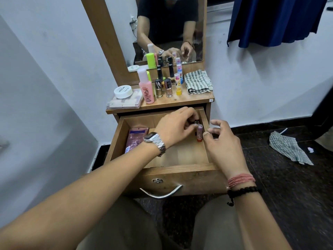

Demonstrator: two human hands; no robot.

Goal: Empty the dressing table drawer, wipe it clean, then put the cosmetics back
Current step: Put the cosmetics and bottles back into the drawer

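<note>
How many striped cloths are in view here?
2. A folded grey-striped cloth lies on the wooden tabletop, right end; a crumpled grey-striped cloth lies on the dark floor, right of the open wooden drawer.

Blue curtain point(273, 20) top rt, crumpled checked cloth point(290, 147) + white scrap point(310, 150) on dark floor point(288, 195).

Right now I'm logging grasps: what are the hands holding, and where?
The left hand pinches a small dark-capped item by its top in the drawer. The right hand is open, holding nothing, beside the pink tube.
</note>
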